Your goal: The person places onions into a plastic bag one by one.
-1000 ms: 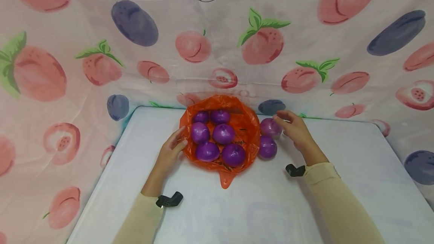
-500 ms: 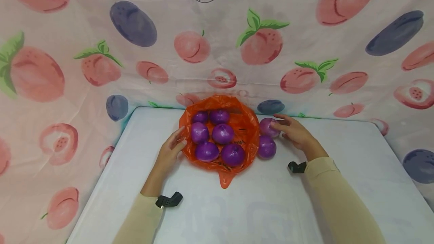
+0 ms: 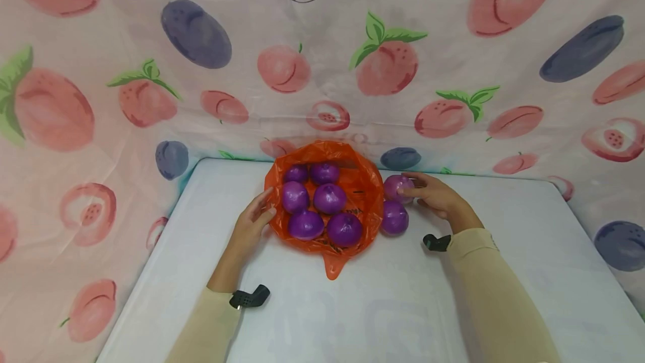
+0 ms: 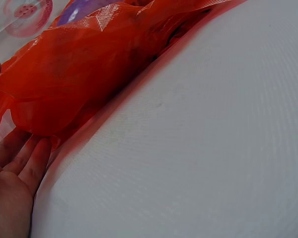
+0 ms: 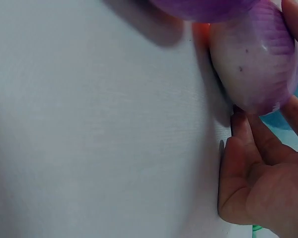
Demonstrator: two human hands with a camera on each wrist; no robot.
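Note:
An orange plastic bag [image 3: 371, 175] stands with its mouth spread wide, and several purple onions [image 3: 330, 199] lie inside it. At the bag's left side, my left hand [image 3: 250, 222] touches the plastic with relaxed fingers; the left wrist view has the fingertips against the bag's lower wall [image 4: 64, 74]. To the right of the bag sit two more purple onions. My right hand [image 3: 437, 197] holds the farther, paler onion [image 5: 253, 62] between thumb and fingers. The nearer onion [image 3: 395, 219] rests on the table right beside it, against the bag.
Everything rests on a white table [image 3: 383, 307]. A pale cloth [image 3: 322, 27] printed with peaches and plums hangs behind the table's back edge. One orange tab [image 3: 333, 266] of the bag lies toward the front. Each wrist wears a black device [image 3: 250, 297].
My right hand has come in from the right and its thumb and fingers have gone round the farther onion. The left hand stays at the bag. The onions have barely moved.

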